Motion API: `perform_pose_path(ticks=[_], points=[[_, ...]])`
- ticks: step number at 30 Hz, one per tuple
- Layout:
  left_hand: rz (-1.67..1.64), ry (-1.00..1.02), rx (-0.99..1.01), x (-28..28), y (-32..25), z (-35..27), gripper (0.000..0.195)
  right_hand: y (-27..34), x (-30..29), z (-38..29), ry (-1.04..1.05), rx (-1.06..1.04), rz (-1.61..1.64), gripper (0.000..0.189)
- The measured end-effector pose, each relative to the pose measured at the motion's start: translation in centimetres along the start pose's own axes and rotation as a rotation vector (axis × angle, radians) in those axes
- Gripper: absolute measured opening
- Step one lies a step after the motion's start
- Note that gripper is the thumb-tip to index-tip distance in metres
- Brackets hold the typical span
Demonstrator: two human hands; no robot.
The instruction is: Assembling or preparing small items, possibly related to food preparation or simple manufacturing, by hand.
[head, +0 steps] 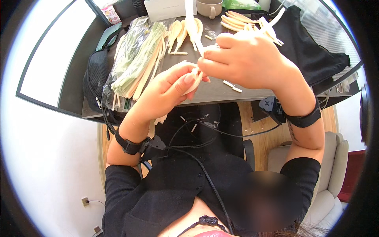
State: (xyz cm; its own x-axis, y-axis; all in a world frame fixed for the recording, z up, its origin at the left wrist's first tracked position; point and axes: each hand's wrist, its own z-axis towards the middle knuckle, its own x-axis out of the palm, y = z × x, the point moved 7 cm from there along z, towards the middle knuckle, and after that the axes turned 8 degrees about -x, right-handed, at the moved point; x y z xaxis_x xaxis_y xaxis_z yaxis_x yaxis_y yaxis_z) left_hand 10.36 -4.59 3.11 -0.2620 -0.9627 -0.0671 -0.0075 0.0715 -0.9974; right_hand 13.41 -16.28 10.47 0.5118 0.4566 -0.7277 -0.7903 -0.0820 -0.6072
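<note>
My left hand (167,90) pinches a cream fuzzy piece (194,86), apparently bent chenille stem, between thumb and fingers just above the desk's front edge. My right hand (245,60) meets it from the right, its curled fingertips closed at the piece's upper end. A long, overexposed white strip (192,25) runs down to the right fingers; whether they grip it cannot be made out. Behind the hands lie cream petal-shaped loops (174,31) with stem ends. More such loops (237,20) are piled at the back right, partly hidden by my right hand.
Plastic bags of green and cream chenille stems (139,62) lie at left, beside a black bag (96,77). Short white offcuts (232,86) dot the desk. A mug (209,8) and white box (165,10) stand behind; black cloth (314,50) lies right. Cables (189,146) hang between my wrists.
</note>
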Motion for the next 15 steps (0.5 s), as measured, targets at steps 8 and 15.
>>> perform_pose_path(ticks=[8,15], points=[[0.213,-0.104,0.147,-0.7,-0.2,-0.4,0.030,-0.2,-0.2,-0.3,-0.027,0.029,0.016,0.011],[0.197,-0.228,0.197,-1.2,0.0,-0.7,0.033,-0.4,-0.5,0.0,-0.092,0.086,-0.017,0.017]])
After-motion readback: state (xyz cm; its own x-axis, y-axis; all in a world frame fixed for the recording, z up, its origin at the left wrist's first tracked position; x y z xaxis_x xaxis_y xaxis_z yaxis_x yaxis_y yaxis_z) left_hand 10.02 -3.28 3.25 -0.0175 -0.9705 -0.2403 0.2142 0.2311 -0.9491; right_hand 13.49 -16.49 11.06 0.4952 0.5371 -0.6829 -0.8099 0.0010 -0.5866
